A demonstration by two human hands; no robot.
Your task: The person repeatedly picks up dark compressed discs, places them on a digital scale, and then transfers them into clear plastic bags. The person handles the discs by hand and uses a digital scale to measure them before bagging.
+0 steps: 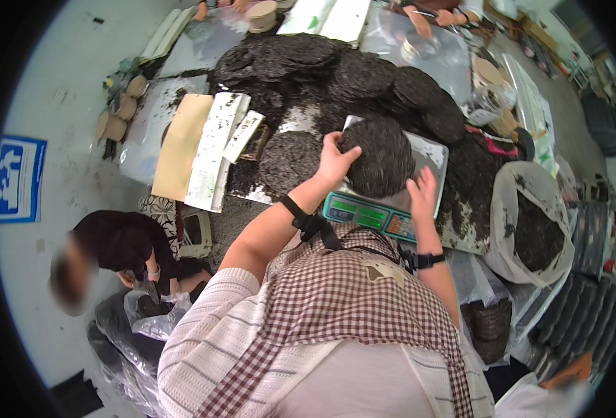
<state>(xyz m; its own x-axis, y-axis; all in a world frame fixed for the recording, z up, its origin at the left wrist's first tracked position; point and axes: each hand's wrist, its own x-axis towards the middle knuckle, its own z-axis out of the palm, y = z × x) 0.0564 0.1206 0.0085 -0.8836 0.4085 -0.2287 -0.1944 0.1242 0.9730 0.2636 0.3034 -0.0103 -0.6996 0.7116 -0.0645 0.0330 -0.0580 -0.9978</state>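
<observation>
A stack of dark, flaky round sheets [380, 155] sits on or just over the steel pan [430, 160] of a digital scale with a green display panel [355, 214]. My left hand [337, 160] grips the left edge of this disc, thumb over its top. My right hand [423, 191] is open at the disc's lower right, fingers raised; whether it touches the rim is unclear. Another dark round disc [283, 167] lies left of the scale, and overlapping piles of similar discs [364, 73] run along the back.
Long boards [214, 150] lie at the left. An open sack of dark flakes [531, 230] stands at the right. A bent-over co-worker [130, 244] handles plastic bags at lower left. Other people's hands [423, 21] show across the table. Another person [538, 390] is at lower right.
</observation>
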